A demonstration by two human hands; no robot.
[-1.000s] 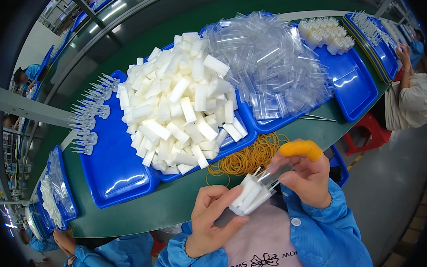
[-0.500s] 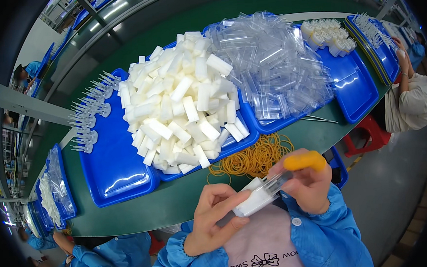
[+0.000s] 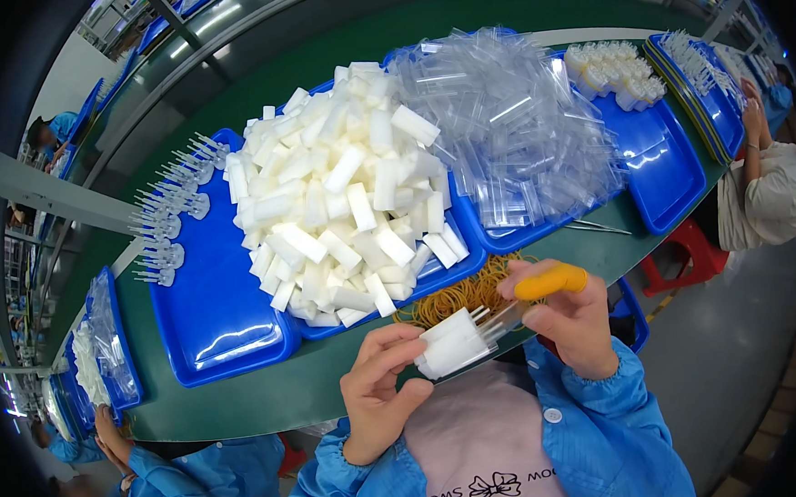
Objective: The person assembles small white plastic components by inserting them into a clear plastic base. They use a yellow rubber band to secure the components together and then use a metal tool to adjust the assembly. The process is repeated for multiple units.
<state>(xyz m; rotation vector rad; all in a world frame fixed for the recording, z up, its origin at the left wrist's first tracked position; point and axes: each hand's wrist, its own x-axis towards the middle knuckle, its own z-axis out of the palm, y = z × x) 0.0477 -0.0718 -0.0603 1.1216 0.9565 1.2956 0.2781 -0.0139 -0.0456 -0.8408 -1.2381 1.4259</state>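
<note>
The person's left hand (image 3: 379,391) grips the left end of a white foam piece (image 3: 452,345), fingers at its upper edge and thumb at its lower corner. Clear plastic runs along the foam's lower edge, and thin pale stems (image 3: 481,314) stick out at its right end. The right hand (image 3: 578,324), a yellow finger cot (image 3: 550,282) on one finger, pinches a clear plastic piece (image 3: 507,325) at that same end; whether the two parts are joined cannot be told. Both are held in front of the person's chest, near the table edge.

Just beyond them, a tangle of tan rubber bands (image 3: 467,296) lies on the green table (image 3: 244,410). Behind it, a tall mound of white foam blocks (image 3: 340,197) fills a blue tray, and clear plastic sleeves (image 3: 518,123) are heaped in the next tray to the right. Metal tweezers (image 3: 602,228) lie beside that tray.

At the far left, clear stemmed parts (image 3: 172,212) line the outer edge of a blue tray (image 3: 218,291). At the right, whitish and yellow pieces (image 3: 615,73) cluster at the back of another blue tray (image 3: 661,159). A red stool (image 3: 690,253) stands by the table near a co-worker in pale clothing (image 3: 764,194).
</note>
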